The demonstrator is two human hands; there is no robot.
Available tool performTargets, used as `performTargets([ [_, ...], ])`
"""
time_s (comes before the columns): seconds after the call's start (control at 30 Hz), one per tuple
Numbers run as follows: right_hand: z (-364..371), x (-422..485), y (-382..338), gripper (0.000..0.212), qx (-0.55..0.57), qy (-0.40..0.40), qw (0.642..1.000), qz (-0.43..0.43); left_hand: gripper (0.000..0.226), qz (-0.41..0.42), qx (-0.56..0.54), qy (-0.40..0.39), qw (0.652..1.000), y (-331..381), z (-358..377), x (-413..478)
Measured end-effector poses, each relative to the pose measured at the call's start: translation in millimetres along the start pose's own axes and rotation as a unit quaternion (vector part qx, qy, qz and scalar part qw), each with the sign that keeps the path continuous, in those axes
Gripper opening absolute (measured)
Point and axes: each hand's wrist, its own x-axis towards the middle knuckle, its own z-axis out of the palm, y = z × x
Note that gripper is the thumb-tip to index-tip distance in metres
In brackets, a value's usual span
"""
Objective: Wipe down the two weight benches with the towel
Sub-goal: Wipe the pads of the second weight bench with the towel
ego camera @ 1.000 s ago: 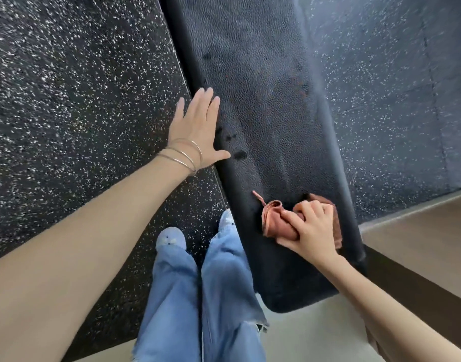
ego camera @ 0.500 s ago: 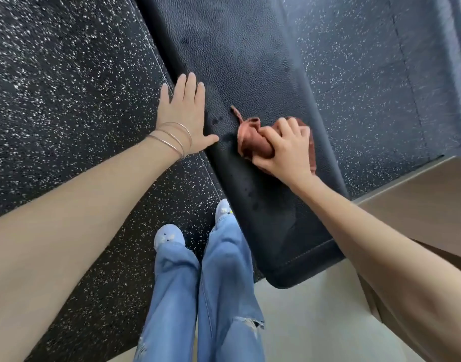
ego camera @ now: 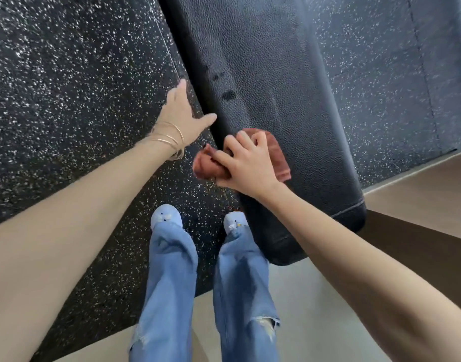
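The right hand [ego camera: 246, 163] grasps one rust-red towel [ego camera: 279, 155], pressing it on the left edge of the only weight bench [ego camera: 263, 61] in view. Just left of it, the left hand [ego camera: 181, 118] is released, fingers straight, thumb touching the pad's side. Speckled black rubber floor [ego camera: 67, 87] lies beneath both hands, with pale flooring [ego camera: 302, 296] nearer. The bench's far end is cut off.

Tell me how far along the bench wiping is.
Done: the near end of the bench pad looks spot-free. In hand: the right hand grips the bunched towel on its left edge, left hand touching the same edge. Left: dark spots farther up, plus the second bench, not in view.
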Motion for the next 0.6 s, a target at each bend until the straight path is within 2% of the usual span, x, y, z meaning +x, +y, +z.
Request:
performTargets([
  [0.03, 0.1, 8.6, -0.5, 0.053, -0.004, -0.009, 1.000, 0.006, 0.092, -0.087, -0.148, -0.038, 0.984, 2.3, 7.0, -1.4],
  [0.1, -0.4, -5.0, 1.7, 0.050, 0.003, -0.014, 1.000, -0.021, 0.085, -0.196, -0.378, -0.091, 0.900, 8.4, 15.9, -3.5],
  [0.13, -1.4, -25.4, 4.5, 0.048, 0.016, -0.016, 0.999, -0.042, 0.082, -0.204, -0.424, -0.104, 0.876, 10.8, 18.7, -4.5],
  [0.17, -3.6, -50.9, 8.3, 0.047, 0.037, -0.018, 0.997, -0.059, 0.079, -0.199, -0.438, -0.105, 0.870, 12.6, 21.8, -4.7],
  [0.3, -5.0, -136.0, 17.8, 0.044, 0.068, -0.029, 0.996, -0.042, 0.054, -0.180, -0.433, -0.072, 0.881, 15.3, 36.1, -4.3],
  [0.37, -2.2, -136.4, 18.2, 0.039, 0.069, -0.029, 0.996, -0.045, 0.062, -0.173, -0.445, -0.067, 0.876, 11.8, 39.7, -2.8],
  [0.47, 1.5, -92.3, 23.3, 0.035, 0.073, 0.004, 0.992, -0.100, 0.072, -0.169, -0.422, -0.058, 0.889, 6.4, 42.0, 2.2],
  [0.53, 4.2, -50.2, 28.3, 0.033, 0.068, 0.032, 0.993, -0.094, 0.072, -0.163, -0.368, -0.046, 0.914, 4.5, 41.6, 4.8],
  [0.6, 3.7, -20.1, 30.4, 0.033, 0.063, 0.038, 0.996, -0.058, 0.068, -0.123, -0.245, -0.024, 0.961, 3.7, 40.6, 5.8],
])
